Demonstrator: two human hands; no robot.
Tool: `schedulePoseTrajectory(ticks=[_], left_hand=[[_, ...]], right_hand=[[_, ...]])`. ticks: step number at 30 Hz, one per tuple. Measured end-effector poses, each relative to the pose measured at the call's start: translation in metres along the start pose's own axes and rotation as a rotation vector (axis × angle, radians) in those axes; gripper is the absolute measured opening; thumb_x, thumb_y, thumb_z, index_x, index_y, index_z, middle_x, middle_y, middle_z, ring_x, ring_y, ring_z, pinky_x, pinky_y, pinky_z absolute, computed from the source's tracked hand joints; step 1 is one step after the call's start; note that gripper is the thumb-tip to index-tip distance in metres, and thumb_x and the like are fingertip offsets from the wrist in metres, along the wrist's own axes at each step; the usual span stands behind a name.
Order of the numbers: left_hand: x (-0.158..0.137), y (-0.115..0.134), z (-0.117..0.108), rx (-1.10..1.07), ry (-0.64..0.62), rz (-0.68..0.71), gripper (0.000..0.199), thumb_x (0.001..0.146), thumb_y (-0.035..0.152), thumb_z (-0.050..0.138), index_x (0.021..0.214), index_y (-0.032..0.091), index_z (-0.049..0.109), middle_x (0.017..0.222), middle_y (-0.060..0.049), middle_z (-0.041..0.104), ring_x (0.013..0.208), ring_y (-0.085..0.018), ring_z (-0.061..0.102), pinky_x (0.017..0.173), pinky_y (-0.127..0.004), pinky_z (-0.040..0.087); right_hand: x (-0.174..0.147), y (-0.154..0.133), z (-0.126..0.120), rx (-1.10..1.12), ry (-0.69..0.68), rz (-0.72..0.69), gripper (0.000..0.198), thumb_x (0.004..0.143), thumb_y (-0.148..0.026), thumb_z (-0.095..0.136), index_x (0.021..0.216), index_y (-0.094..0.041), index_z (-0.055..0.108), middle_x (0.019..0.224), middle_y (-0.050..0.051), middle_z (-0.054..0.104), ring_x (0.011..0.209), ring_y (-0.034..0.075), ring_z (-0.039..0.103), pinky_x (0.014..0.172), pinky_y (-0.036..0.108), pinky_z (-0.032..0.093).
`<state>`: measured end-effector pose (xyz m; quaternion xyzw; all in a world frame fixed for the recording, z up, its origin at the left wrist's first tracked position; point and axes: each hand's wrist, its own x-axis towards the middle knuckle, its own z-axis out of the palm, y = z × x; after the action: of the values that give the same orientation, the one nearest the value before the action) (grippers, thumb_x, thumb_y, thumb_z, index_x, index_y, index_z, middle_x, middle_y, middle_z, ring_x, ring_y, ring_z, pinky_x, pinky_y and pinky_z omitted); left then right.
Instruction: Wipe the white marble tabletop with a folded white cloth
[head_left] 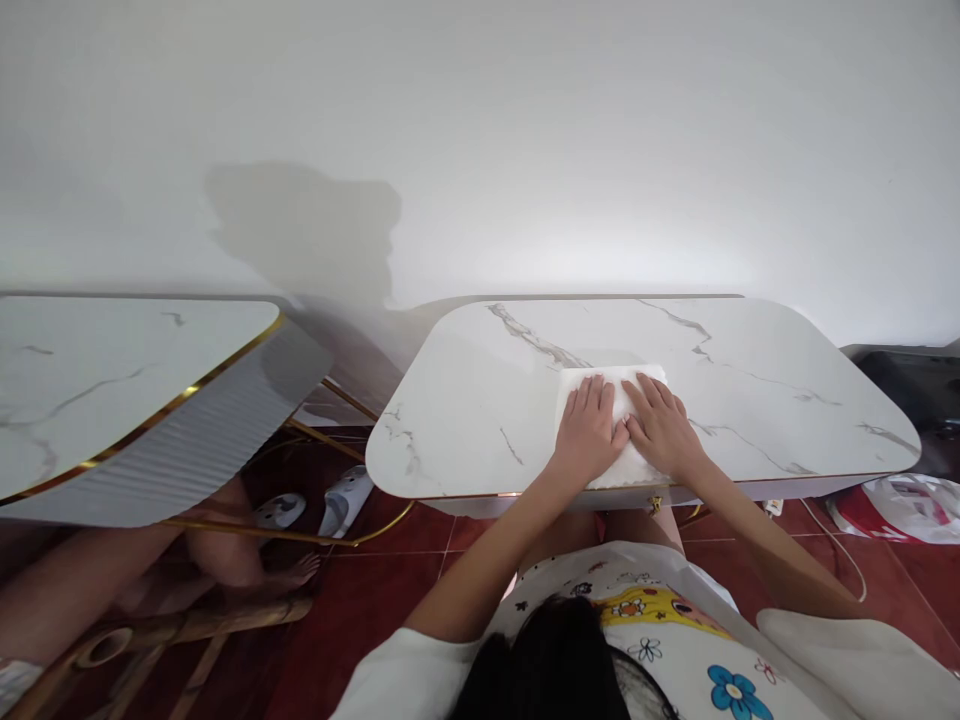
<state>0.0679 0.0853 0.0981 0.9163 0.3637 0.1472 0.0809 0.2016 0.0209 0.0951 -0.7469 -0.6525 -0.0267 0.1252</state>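
Observation:
A white cloth or paper towel point(622, 388), folded into a rough square, lies flat near the front middle of a white marble-patterned tabletop point(465, 400). My left hand point(591, 428) rests on the left part of it, fingers stretched out and pointing away from me. On its right part lies my right hand point(661, 425), also flat with the fingers extended. The thumbs come close together over the middle. Neither hand is wrapped round anything; both press on the towel from above.
To the left stands a similar marble-patterned table point(135, 380) with a gold edge. Another person's legs point(150, 570) show beneath it, near pale slippers point(345, 500) and a bamboo chair point(187, 625). A black object point(907, 390) and a plastic bag point(911, 505) are at right.

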Motion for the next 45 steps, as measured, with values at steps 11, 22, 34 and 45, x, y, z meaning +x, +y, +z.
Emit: schedulePoseTrajectory(ticks=[11,22,34,45], left_hand=[[0.031,0.007,0.0,0.005,-0.05,-0.084,0.049,0.092,0.022,0.032,0.137,0.009,0.042,0.151,-0.014,0.036,0.142,-0.03,0.027,0.115,-0.049,0.025],[0.081,-0.002,0.013,0.022,0.003,-0.03,0.049,0.093,0.019,0.029,0.137,0.004,0.04,0.149,-0.015,0.038,0.141,-0.03,0.029,0.114,-0.046,0.026],[0.132,-0.018,0.027,0.061,0.109,-0.056,0.041,0.092,0.02,0.031,0.129,0.013,0.048,0.143,-0.01,0.046,0.135,-0.023,0.036,0.111,-0.038,0.029],[0.171,-0.034,0.035,0.048,0.158,-0.054,0.037,0.09,0.019,0.036,0.124,0.014,0.05,0.14,-0.008,0.051,0.133,-0.022,0.039,0.109,-0.036,0.031]], right_hand=[[0.02,0.0,0.007,-0.033,0.066,0.085,0.052,0.093,-0.024,0.027,0.142,-0.019,0.04,0.15,0.012,0.038,0.137,0.027,0.035,0.107,0.047,0.033],[0.064,0.02,0.012,0.023,0.034,0.169,0.053,0.092,-0.023,0.024,0.143,-0.015,0.037,0.151,0.014,0.034,0.139,0.03,0.029,0.109,0.052,0.028],[0.115,0.047,0.022,0.022,0.095,0.12,0.053,0.092,-0.023,0.027,0.142,-0.013,0.039,0.149,0.015,0.036,0.138,0.028,0.03,0.108,0.044,0.029],[0.155,0.064,0.029,0.017,0.098,0.129,0.053,0.091,-0.024,0.029,0.142,-0.015,0.04,0.15,0.014,0.036,0.138,0.028,0.031,0.108,0.044,0.031]])
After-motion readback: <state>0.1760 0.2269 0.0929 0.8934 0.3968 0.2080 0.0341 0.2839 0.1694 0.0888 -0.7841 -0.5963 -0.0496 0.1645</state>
